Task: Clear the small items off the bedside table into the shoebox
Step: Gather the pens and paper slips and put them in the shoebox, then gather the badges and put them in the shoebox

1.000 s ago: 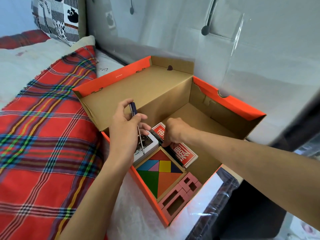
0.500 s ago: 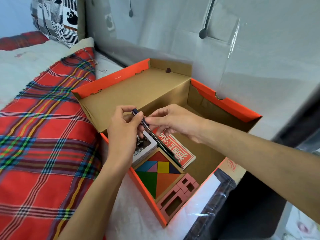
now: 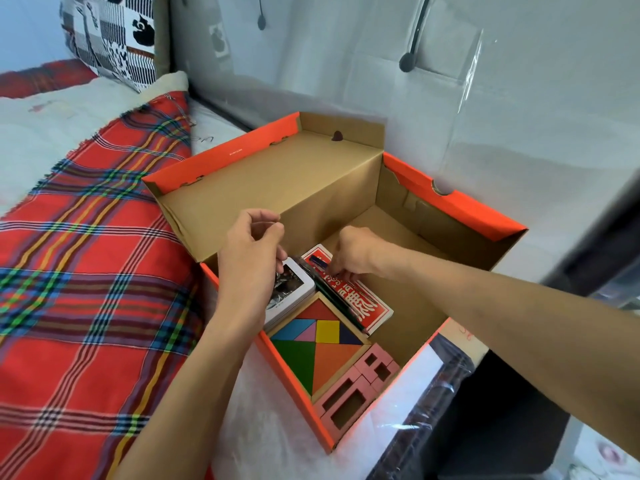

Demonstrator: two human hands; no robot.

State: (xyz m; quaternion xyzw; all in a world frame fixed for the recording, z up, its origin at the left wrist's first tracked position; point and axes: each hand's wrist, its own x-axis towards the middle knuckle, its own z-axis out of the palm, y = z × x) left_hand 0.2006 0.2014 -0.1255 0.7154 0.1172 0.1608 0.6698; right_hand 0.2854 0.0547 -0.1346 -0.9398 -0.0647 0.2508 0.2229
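The orange shoebox [image 3: 450,202] stands open on the bed with its lid [image 3: 277,188] folded back. Inside lie a coloured tangram [image 3: 322,348], a pink block puzzle [image 3: 360,386], a red card box [image 3: 372,308], a white picture box [image 3: 294,285] and a dark pencil [image 3: 341,308]. My right hand [image 3: 356,252] reaches down into the box and pinches a dark blue pen [image 3: 318,262] low over the red card box. My left hand [image 3: 249,258] hovers over the white picture box with loosely curled fingers, holding nothing.
A red plaid blanket [image 3: 86,289] covers the bed on the left, with a patterned pillow [image 3: 114,36] at the far end. A wall with a plastic sheet [image 3: 485,98] rises behind the box. A dark table edge [image 3: 502,410] sits at the lower right.
The pen has passed from my left hand to my right hand, which has lowered it into the box onto the red card box. My left hand has let go and drawn back slightly.
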